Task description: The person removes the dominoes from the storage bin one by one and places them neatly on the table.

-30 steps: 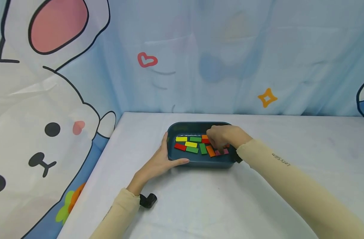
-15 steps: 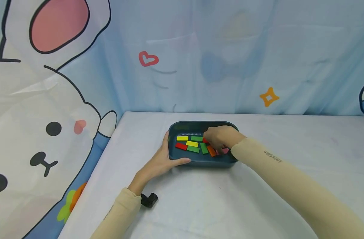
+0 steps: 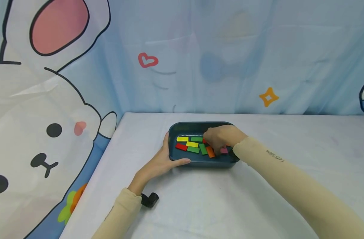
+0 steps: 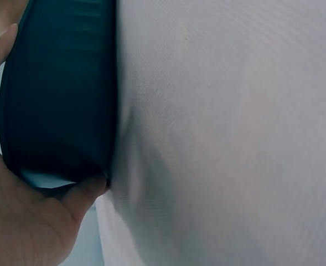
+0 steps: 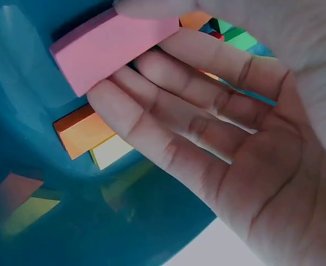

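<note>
A dark teal tray (image 3: 206, 164) stands on the white-covered table with small coloured blocks inside. My left hand (image 3: 159, 161) grips its left end, thumb along the near wall, fingers at the left side. In the left wrist view the tray's wall (image 4: 57, 100) lies between thumb and fingers. Reaching into the tray's right part, my right hand (image 3: 225, 136) pinches a pink block (image 5: 113, 52) between thumb and fingertips. Beside the fingers lie an orange block (image 5: 82, 130) and a yellow block (image 5: 113, 151). The right hand hides part of the tray in the head view.
Left of the right hand lie yellow (image 3: 183, 139), red (image 3: 181, 146), green (image 3: 193, 150) and orange (image 3: 210, 152) blocks, spaced closely. A printed curtain (image 3: 229, 59) hangs behind the table (image 3: 304, 142).
My right hand shifted slightly left within the tray, then stayed near the pink block. Less pink shows by its fingers in the head view. The left hand keeps its hold.
</note>
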A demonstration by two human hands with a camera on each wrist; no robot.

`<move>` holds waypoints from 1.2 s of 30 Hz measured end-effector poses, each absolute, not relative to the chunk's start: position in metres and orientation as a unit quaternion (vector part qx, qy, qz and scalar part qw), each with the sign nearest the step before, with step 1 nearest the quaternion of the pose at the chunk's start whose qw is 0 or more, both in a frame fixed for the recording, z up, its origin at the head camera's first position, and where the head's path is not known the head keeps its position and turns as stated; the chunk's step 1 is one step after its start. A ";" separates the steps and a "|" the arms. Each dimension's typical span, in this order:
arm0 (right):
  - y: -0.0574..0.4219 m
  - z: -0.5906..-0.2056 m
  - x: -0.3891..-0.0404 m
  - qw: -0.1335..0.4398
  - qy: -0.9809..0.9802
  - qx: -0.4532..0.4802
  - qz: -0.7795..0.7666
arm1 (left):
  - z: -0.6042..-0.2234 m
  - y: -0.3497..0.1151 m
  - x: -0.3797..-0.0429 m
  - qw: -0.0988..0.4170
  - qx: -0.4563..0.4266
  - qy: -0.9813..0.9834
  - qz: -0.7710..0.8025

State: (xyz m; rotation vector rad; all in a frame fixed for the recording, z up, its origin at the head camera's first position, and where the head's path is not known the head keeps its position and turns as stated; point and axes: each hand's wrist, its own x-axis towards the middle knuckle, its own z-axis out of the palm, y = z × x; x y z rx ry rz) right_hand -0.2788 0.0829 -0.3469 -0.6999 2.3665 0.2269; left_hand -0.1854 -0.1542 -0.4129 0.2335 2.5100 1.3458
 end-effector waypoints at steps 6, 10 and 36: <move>0.086 -0.338 -0.280 0.314 0.902 -0.292 0.049 | -0.410 -0.157 -0.185 0.140 0.080 0.870 0.466; 0.088 -0.325 -0.277 0.292 0.901 -0.320 -0.004 | -0.409 -0.161 -0.186 0.137 0.076 0.873 0.462; 0.205 -0.290 -0.256 0.140 0.831 -0.299 -0.447 | -0.409 -0.182 -0.188 0.135 0.077 0.881 0.447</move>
